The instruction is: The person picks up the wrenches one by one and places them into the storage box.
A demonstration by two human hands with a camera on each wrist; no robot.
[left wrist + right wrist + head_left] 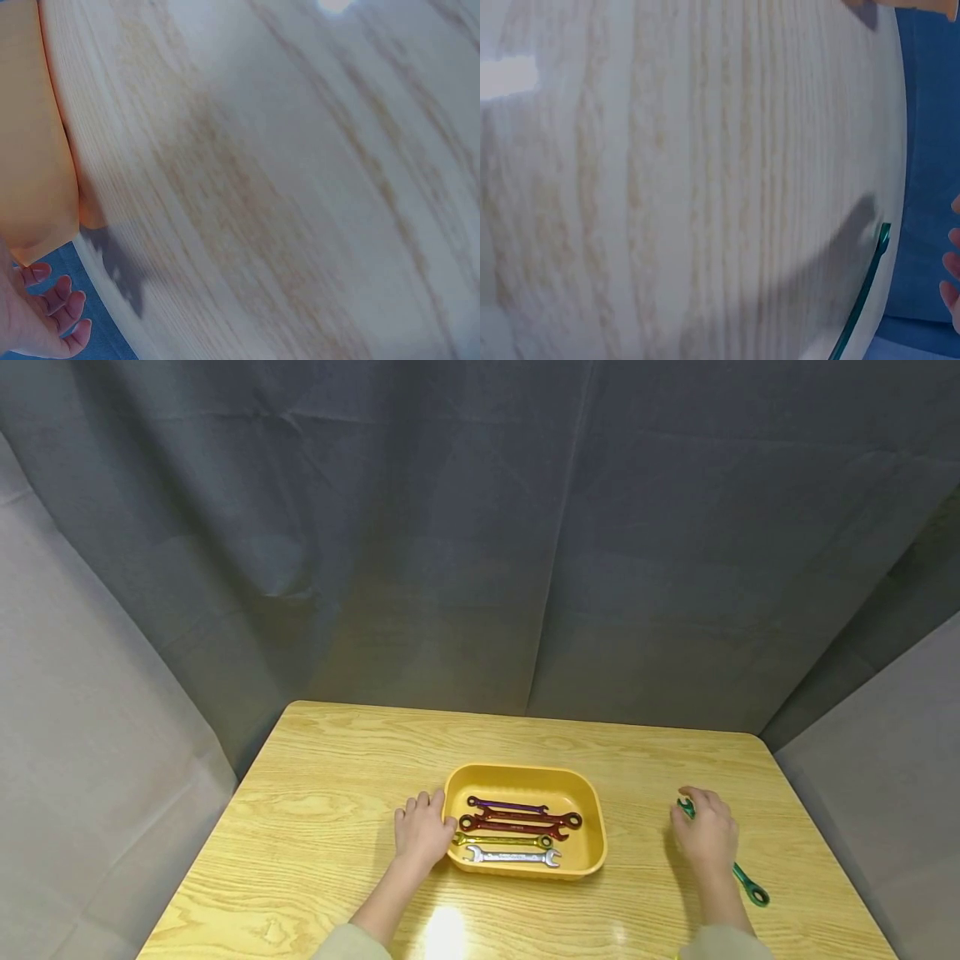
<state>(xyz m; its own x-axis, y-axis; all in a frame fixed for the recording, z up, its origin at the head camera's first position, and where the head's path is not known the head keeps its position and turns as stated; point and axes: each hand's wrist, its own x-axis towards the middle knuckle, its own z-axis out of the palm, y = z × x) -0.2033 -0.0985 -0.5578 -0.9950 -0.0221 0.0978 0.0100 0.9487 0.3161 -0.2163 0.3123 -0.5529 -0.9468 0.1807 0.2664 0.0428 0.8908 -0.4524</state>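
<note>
A yellow plastic tray (585, 852) sits mid-table, holding a purple wrench (510, 806), two red wrenches (521, 828), a yellow wrench (502, 841) and a silver open-ended wrench (513, 857). Against its left side rests my left hand (422, 833), thumb at the rim and the other fingers loosely extended outside; the left wrist view has these fingers (64, 300) beside the tray wall (37, 135). To the right, a green wrench (750, 887) lies on the table, its middle hidden under my right hand (705, 833). That hand hovers over it, fingers loosely bent and holding nothing.
The wood-grain table (337, 760) has rounded far corners and ends just beyond the tray. Grey curtains (450, 568) hang behind it and on both sides. In the right wrist view, part of the tray (922, 4) shows at the top right.
</note>
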